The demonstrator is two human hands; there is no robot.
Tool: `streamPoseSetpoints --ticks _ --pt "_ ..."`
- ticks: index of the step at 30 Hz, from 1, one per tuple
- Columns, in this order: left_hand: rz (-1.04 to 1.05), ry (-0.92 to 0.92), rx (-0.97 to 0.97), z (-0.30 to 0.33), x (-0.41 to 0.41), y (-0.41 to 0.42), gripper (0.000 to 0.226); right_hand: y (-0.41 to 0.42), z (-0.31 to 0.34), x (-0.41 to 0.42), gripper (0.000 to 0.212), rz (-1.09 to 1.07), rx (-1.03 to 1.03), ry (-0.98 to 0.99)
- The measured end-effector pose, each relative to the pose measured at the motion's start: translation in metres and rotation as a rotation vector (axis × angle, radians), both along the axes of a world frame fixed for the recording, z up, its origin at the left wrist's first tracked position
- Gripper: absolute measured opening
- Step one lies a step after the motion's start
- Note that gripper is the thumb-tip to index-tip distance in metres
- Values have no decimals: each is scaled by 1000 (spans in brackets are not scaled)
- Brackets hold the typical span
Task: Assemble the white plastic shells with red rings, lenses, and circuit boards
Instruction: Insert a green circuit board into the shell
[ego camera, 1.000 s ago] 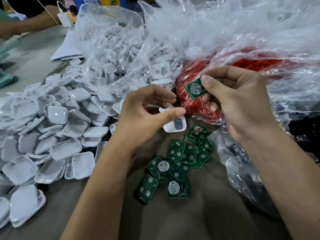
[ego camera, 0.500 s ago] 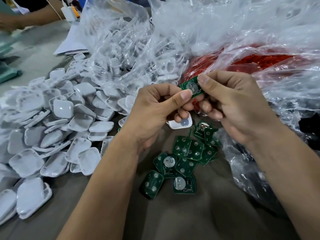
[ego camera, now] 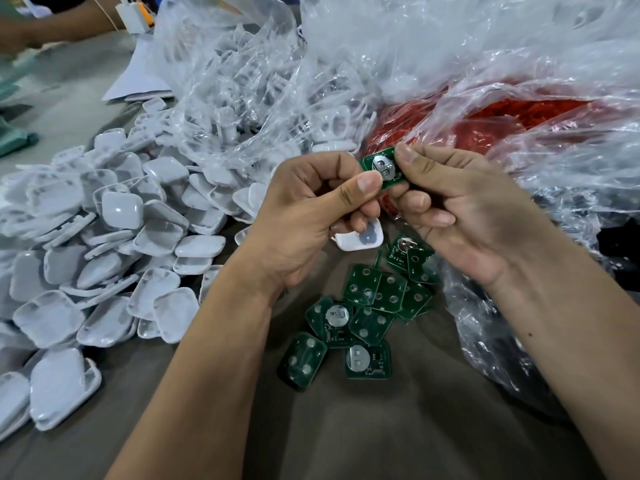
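My right hand [ego camera: 460, 216] pinches a small green circuit board [ego camera: 382, 167] with a round silver disc, held up in front of the red bag. My left hand [ego camera: 311, 209] meets it: the thumb presses on the board's lower left edge. The lower fingers of my left hand curl round a white plastic shell [ego camera: 360, 237] with a grey round spot. Several more green circuit boards [ego camera: 367, 306] lie on the brown table below my hands. A heap of white shells [ego camera: 104, 244] covers the left side. Red rings [ego camera: 502, 116] fill a clear bag behind my hands.
Crumpled clear plastic bags [ego camera: 259, 91] with more white parts rise at the back. Another clear bag [ego camera: 491, 341] lies on the right near my forearm. A second person's arm [ego camera: 52, 26] and a white charger [ego camera: 133, 13] sit at the far left.
My left hand rose with the white shell and closed in on the board held by my right hand; its thumb now touches the board. The view also shifted down slightly.
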State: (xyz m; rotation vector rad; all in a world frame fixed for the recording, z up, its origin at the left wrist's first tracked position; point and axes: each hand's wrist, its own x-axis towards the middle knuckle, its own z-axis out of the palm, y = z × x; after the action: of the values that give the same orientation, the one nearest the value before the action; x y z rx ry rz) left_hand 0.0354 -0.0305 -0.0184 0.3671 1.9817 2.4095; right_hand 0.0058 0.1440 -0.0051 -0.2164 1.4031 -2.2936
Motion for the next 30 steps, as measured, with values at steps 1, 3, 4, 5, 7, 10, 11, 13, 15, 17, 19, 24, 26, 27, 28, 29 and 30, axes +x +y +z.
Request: streamPoseSetpoints --ticks 1,3,4,5,7,10,11,13,15,17,19,24,26,27,28,29,30 --pt "0 1 -1 0 0 0 25 0 0 0 15 3 -1 -2" --pt "-3 2 5 -1 0 0 24 1 0 -1 15 10 -6 -8" --pt "-5 3 5 -2 -1 -1 24 1 0 -1 15 14 -9 -13" --pt "-7 4 4 -2 -1 -1 24 1 0 -1 14 17 -11 -19" --pt "-11 7 9 -2 -1 -1 24 1 0 -1 14 25 -20 -40" --pt "-17 10 36 -3 -1 -1 23 -1 -1 -1 15 55 -62 -90" --pt "-17 13 42 -3 -1 0 24 -1 -1 -1 15 59 -71 -92" --pt "-12 24 41 -3 -2 1 27 -2 -1 -1 17 51 -73 -73" --pt "-15 37 26 -3 -2 0 26 -1 0 -2 16 25 -53 -27" --pt "-44 41 21 -2 -3 -7 23 3 1 -4 15 3 -57 5" --pt "-140 41 -20 1 -2 -19 18 9 2 -6 24 -22 -83 8" --pt "-331 -66 -495 5 2 -40 17 10 -1 -8 15 -90 -28 38" --pt "-342 -126 -663 5 3 -38 20 9 -3 -8 11 -94 -7 34" --pt "-350 -154 -687 6 4 -38 21 9 -3 -7 11 -96 -2 29" --pt "-358 -167 -687 7 5 -40 23 9 -2 -7 11 -97 1 25" --pt "-363 -171 -691 8 6 -42 25 9 -2 -7 11 -99 1 21" --pt "-354 -167 -704 10 7 -44 29 9 -2 -7 12 -102 -1 17"
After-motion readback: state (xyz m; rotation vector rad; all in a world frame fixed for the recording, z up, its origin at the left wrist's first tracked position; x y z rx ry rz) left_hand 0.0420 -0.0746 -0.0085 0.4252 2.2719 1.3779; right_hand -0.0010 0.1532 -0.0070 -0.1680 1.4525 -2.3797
